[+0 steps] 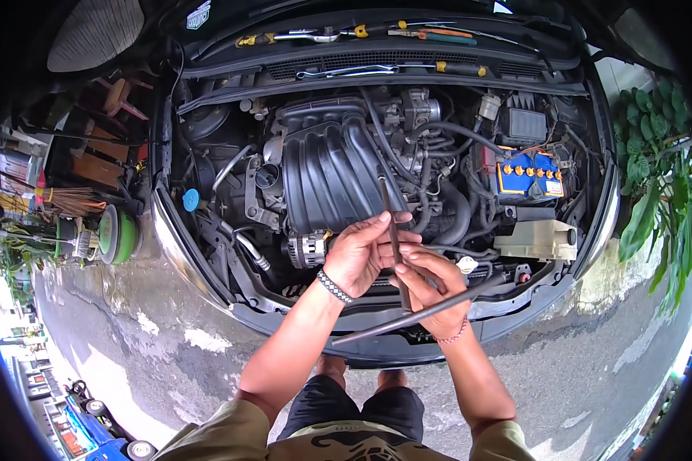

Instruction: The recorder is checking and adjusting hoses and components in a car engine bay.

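Observation:
A dark metal T-handle wrench (377,326) is held up in front of me over the front of a car's open engine bay. Its shaft points away from me toward the black ribbed intake manifold (334,173), and its crossbar lies nearest my body, slanting up to the right. My left hand (359,253) pinches the shaft around its middle, thumb and fingers closed. Lower down, close to the crossbar, my right hand (436,288) has its fingers curled on the shaft. Part of the shaft is hidden by my fingers.
A blue-topped battery (530,175) and a whitish plastic box (537,240) sit on the bay's right. Wrenches (350,71), a ratchet (307,35) and pliers (436,35) lie along the far cowl. The front bumper (392,350) runs before my legs; plants (646,184) stand at right.

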`<action>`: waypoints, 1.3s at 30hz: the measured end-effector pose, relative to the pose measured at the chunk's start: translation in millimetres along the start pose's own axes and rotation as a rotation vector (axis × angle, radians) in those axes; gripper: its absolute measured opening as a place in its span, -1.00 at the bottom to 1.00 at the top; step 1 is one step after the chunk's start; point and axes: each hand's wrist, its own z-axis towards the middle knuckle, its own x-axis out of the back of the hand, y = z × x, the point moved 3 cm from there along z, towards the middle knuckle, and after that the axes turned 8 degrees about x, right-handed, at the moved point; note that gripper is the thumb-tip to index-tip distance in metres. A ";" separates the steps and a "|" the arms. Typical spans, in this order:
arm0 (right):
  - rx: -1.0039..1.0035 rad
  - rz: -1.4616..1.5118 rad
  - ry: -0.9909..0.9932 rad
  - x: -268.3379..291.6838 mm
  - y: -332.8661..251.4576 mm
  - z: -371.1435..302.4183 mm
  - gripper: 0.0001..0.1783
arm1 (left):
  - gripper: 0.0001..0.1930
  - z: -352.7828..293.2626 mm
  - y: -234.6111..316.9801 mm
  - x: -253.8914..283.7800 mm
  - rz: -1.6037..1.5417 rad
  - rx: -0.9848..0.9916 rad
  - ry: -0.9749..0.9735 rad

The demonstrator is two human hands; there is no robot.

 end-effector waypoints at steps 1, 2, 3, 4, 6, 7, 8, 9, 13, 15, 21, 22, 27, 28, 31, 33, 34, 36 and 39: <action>-0.121 -0.075 0.090 2.4 -11.1 -3.4 -0.63 | -0.60 4.7 -3.4 1.5 0.030 -0.001 0.065; -0.199 -0.148 0.103 5.1 -14.6 -15.1 -0.59 | -0.66 10.8 -4.0 3.0 0.060 -0.003 0.131; -0.540 0.059 0.190 7.7 -15.4 -33.6 -0.55 | -0.70 20.1 -3.8 -1.8 0.096 -0.022 0.097; -0.882 0.277 0.276 2.9 -17.8 -44.3 -0.49 | -0.71 28.2 1.3 -6.2 0.158 -0.038 0.096; -1.141 0.657 0.337 -3.9 -29.0 -37.2 -0.28 | -0.70 48.8 15.2 -6.6 0.231 -0.054 0.079; -1.013 0.868 0.498 -8.2 -28.9 -24.6 -0.16 | -0.70 61.6 22.3 -6.0 0.281 -0.049 0.060; -0.870 1.074 0.655 -11.4 -25.7 -14.2 -0.04 | -0.69 74.1 30.3 -3.1 0.331 -0.046 0.042; -0.946 1.190 0.656 -8.9 -14.8 -11.6 0.11 | -0.69 87.4 36.9 -0.5 0.355 -0.042 0.013; -1.095 1.227 0.669 -32.4 52.2 -6.3 -0.53 | -0.65 127.7 55.8 8.2 0.369 0.035 -0.041; -1.190 0.962 0.595 -49.8 84.5 -4.4 -0.69 | -0.67 140.8 70.4 18.0 0.385 -0.002 0.023; -1.246 0.804 0.523 -74.0 120.6 23.2 -0.74 | -0.62 166.5 104.5 44.0 0.431 -0.037 0.129; -1.249 0.803 0.521 -77.7 124.6 25.7 -0.74 | -0.62 171.4 107.7 46.9 0.428 -0.036 0.129; -1.253 0.801 0.594 -87.8 141.7 33.1 -0.76 | -0.62 177.0 119.7 52.5 0.458 0.001 0.134; -1.246 0.829 0.616 -89.7 143.9 34.7 -0.76 | -0.62 175.3 122.5 51.1 0.480 0.002 0.130; -1.252 0.778 0.610 -95.7 137.3 37.8 -0.78 | -0.65 161.2 133.3 40.5 0.989 -0.125 0.389; -1.277 0.753 0.663 -101.6 135.0 37.4 -0.78 | -0.66 138.1 140.6 10.8 1.598 -0.475 0.715; -1.278 0.758 0.662 -103.1 135.8 34.2 -0.78 | -0.66 126.9 138.0 -3.2 1.601 -0.473 0.719; -1.179 0.874 0.709 -106.5 141.1 23.0 -0.80 | -0.63 112.5 128.4 -34.8 1.579 -0.700 0.476; -1.139 0.846 0.748 -111.2 139.4 20.4 -0.73 | -0.54 111.4 102.8 -58.9 1.549 -0.317 0.144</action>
